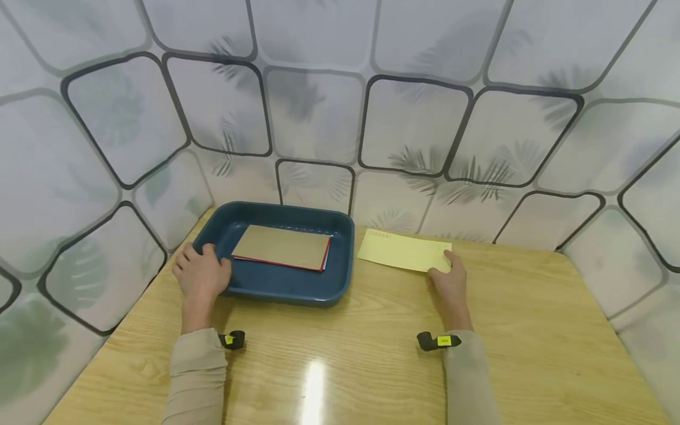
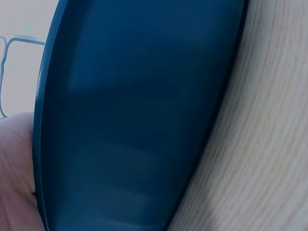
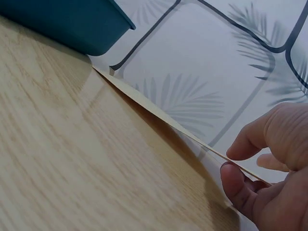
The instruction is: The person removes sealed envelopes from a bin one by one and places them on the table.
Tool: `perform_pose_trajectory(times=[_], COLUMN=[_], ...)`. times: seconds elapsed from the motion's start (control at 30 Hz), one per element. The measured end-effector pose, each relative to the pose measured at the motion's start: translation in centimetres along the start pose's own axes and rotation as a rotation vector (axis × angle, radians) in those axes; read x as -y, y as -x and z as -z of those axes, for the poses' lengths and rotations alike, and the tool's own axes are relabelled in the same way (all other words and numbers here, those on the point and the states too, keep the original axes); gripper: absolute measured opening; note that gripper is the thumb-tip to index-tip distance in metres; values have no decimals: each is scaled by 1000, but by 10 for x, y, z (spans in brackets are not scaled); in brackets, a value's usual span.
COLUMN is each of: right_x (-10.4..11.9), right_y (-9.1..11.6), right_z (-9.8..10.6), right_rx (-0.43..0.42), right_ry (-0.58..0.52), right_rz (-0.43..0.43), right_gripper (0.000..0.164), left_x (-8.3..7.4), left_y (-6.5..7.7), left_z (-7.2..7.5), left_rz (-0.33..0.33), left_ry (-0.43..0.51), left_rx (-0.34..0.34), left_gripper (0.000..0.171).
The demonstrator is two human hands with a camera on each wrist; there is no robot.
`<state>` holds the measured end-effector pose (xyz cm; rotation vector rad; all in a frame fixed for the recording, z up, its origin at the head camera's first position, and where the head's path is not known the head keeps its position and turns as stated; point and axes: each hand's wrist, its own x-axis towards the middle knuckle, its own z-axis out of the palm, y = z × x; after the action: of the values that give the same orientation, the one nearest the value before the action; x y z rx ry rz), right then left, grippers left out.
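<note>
The left hand [image 1: 200,273] grips the left rim of a dark blue tray [image 1: 287,293], its palm [image 2: 18,178] against the edge in the left wrist view. Inside the tray lies a small stack with a tan envelope [image 1: 284,245] on top. Red and pale edges show beneath it. To the right of the tray, the right hand [image 1: 450,280] pinches the near right corner of a pale yellow envelope [image 1: 401,251] between thumb and fingers. A row of small printed boxes marks its far left corner. In the right wrist view the held end is raised off the table and the far end slopes down.
A light wood table [image 1: 372,354] carries everything. Patterned fabric walls [image 1: 319,118] rise along its back and sides, close behind the tray and the yellow envelope. Each wrist wears a small black camera mount [image 1: 438,341].
</note>
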<state>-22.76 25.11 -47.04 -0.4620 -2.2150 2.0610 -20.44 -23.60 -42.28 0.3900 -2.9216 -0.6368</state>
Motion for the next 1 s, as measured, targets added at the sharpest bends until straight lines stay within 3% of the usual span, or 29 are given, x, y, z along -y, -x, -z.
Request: perform_pose_trajectory(times=[0.07,0.3,0.47,0.7,1.0], right_x=[-2,-9,-10,-9,-6], right_y=[0,-5,-5,-6,-9], right_z=[-1,0,2,4,5], right_rx=[6,-61,-73,-41,-86], right_ry=[-17,223,346,409,432], right_rz=[-26,28,19,78,98], right_gripper=[84,85,86,79,71], left_x=[0,2,2,3,4], left_y=[0,2,2,3,0], left_z=[0,-2,-3,-5,-5], left_rz=[0,-7,-12,-11,-11], left_ry=[2,4,-5,-4,-1], left_rx=[0,-6,-3,2,-9], left_gripper=[54,53,53,53,52])
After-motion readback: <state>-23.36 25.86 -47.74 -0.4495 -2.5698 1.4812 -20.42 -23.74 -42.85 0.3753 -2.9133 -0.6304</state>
